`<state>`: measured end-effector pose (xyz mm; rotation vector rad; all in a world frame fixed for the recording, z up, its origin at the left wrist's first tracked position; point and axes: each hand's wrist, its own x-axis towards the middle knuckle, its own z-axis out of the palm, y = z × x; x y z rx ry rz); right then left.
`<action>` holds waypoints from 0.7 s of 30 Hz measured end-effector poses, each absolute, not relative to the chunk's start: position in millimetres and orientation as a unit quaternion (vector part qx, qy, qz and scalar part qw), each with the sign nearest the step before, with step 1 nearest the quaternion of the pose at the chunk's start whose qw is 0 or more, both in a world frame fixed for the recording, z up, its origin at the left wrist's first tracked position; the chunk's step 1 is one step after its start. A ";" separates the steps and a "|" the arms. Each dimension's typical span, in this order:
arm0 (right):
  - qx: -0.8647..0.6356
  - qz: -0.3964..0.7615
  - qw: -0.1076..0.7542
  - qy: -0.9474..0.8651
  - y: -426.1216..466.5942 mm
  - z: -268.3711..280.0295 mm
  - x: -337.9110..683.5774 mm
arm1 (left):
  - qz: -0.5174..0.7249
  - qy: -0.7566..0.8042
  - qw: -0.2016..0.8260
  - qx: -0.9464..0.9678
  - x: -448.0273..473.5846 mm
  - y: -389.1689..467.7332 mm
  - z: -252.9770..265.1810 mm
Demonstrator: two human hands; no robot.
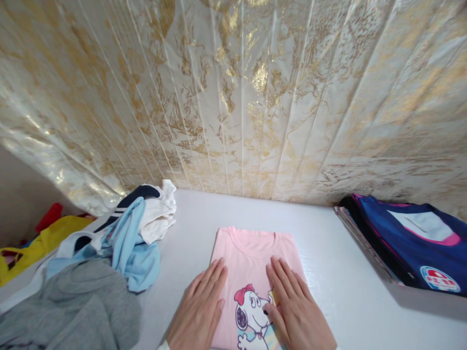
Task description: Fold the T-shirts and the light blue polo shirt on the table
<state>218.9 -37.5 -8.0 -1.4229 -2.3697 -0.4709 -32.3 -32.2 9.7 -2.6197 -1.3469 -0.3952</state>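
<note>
A folded pink T-shirt (251, 267) lies flat on the white table, its neckline toward the far side. On its front is a printed cartoon dog with a red bow, partly covered at the right. My left hand (200, 306) rests flat on the shirt's left edge, fingers stretched out and close together. Across from it, my right hand (295, 306) lies flat on the right part of the shirt, its thumb over the print. Neither hand grips anything. The shirt's lower end runs out of the picture.
To the left is a loose heap of clothes with a grey garment (87, 306), a light blue one (134, 257) and a white one (158, 214). A yellow garment (44, 243) lies beyond. A folded stack topped by a navy shirt (394, 243) stands right. A gold-patterned curtain (241, 97) hangs behind.
</note>
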 end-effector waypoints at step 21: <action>-0.694 0.115 0.237 -0.671 -20.8 22.8 249.1 | -0.221 -0.611 -0.182 -0.738 -28.0 -18.2 24.9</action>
